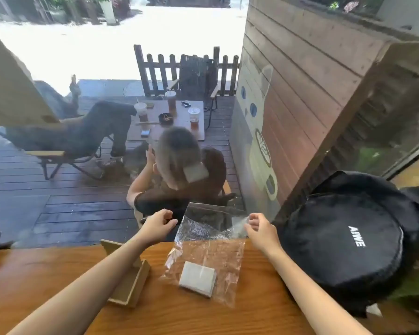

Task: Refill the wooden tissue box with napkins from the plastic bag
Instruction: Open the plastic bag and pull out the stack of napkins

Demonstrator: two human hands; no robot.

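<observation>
Above the counter point(228, 317), my right hand point(261, 232) pinches the bag point(211, 250) mouth; my left hand point(156, 226) hovers loosely curled, holding nothing; napkins point(198, 278) lie inside.

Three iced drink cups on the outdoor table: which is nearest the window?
The right cup, at the table's right edge; the left cup and the back cup sit farther away.

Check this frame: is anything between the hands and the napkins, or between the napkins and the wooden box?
Yes: the napkins lie inside the plastic bag, so its film separates them from both hands. The left hand and right hand are up at the bag's far edge. The wooden tissue box sits just left; the left forearm crosses above it.
</observation>
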